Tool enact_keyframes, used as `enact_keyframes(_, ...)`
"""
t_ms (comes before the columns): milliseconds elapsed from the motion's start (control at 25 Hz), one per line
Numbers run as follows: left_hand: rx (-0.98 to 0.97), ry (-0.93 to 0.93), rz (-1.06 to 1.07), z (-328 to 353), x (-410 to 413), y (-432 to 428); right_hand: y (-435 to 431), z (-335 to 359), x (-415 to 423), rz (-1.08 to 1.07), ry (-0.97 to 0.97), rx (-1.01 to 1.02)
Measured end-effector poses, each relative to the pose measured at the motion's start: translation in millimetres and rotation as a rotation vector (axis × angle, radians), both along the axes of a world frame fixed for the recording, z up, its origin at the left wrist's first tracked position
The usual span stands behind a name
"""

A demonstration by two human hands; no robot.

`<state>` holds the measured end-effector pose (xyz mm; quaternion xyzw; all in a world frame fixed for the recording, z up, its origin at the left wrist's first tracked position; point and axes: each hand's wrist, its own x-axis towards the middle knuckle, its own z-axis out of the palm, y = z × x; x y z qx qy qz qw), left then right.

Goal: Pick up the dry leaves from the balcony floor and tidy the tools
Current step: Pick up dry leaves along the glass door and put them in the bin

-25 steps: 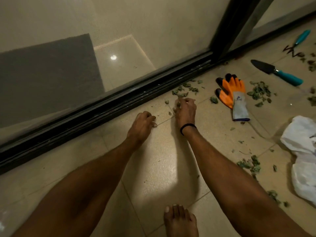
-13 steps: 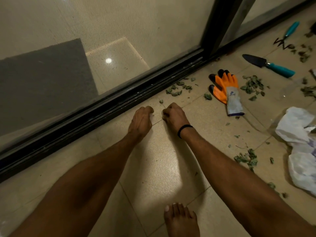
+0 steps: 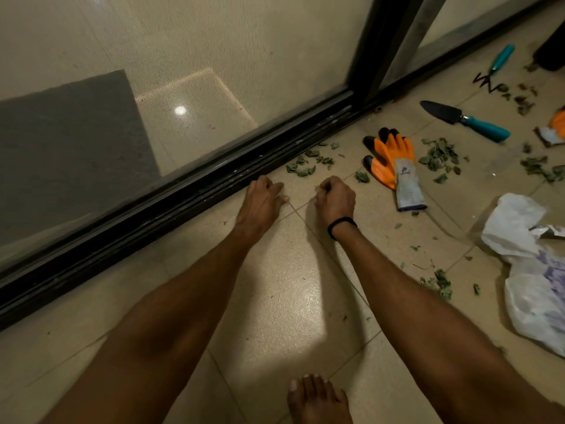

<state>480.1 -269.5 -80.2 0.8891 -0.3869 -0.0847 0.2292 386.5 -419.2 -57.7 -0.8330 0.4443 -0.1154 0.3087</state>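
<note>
Crumpled grey-green dry leaves (image 3: 301,168) lie on the floor (image 3: 275,286) beside the door track (image 3: 183,203), just beyond the left hand (image 3: 261,200) and right hand (image 3: 336,198). Both hands are curled, and I cannot tell whether they hold anything. The teal-handled trowel (image 3: 464,119) lies flat, its dark blade pointing left towards the track

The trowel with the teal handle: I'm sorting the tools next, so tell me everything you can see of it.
The trowel has a dark pointed blade, seemingly metal, a silvery collar and a teal handle, seemingly plastic. It lies flat on the tiled floor, blade toward the door track, right of the nearer orange glove. Nothing but the floor touches it.
</note>
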Motion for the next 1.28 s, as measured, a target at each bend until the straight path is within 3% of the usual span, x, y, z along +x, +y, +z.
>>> enact_keyframes(200, -0.050, 0.014, 0.114, -2, 6, -8, -16, 4, 34, 0.083, 0.070, -0.075)
enact_keyframes(320, -0.156, 0.222, 0.257, 6, 16, -14, -11, 4, 51, 0.180, 0.079, 0.026)
enact_keyframes(440, -0.196, 0.317, 0.280, 9, 22, -21, -5, -2, 52, 0.331, 0.163, -0.132)
enact_keyframes(560, -0.106, 0.208, 0.227, 8, 16, -34, -3, -6, 43, 0.283, 0.107, -0.132)
enact_keyframes(720, -0.032, 0.120, 0.181, -3, -1, -56, -19, -6, 26, 0.008, -0.023, 0.032)
enact_keyframes(960, 0.016, 0.015, 0.262, -7, -11, -83, -49, 11, 21, 0.295, 0.194, 0.042)
enact_keyframes(1280, 0.115, -0.168, 0.225, -14, -8, -97, -63, 9, 35, 0.163, 0.170, -0.039)
